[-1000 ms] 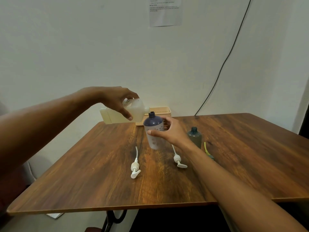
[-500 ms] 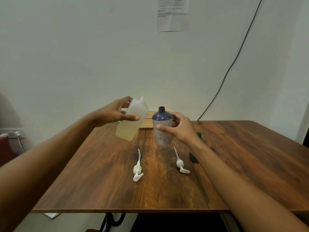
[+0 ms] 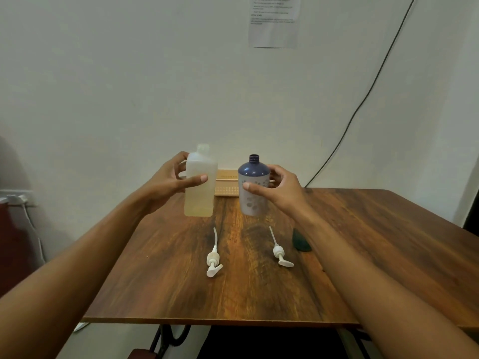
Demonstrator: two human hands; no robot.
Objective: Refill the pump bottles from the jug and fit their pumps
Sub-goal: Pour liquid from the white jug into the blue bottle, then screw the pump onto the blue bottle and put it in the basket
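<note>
My left hand [image 3: 171,182] grips the translucent jug [image 3: 201,187], held upright above the table with pale yellowish liquid in its lower part. My right hand [image 3: 278,187] holds the blue-topped pump bottle [image 3: 252,177] upright beside the jug; its neck is uncapped. Two white pumps lie on the wooden table [image 3: 168,294]: one [image 3: 213,260] below the jug, another [image 3: 280,253] below the bottle. A dark green bottle [image 3: 300,242] is mostly hidden behind my right forearm.
A tan perforated box [image 3: 228,183] stands at the table's back edge against the wall. A black cable [image 3: 363,99] runs down the wall to the table's rear. A sheet of paper [image 3: 273,22] hangs on the wall.
The jug has swung from lying sideways at the bottle's mouth back to upright, moving left and away from the bottle. My right hand still holds the bottle.
</note>
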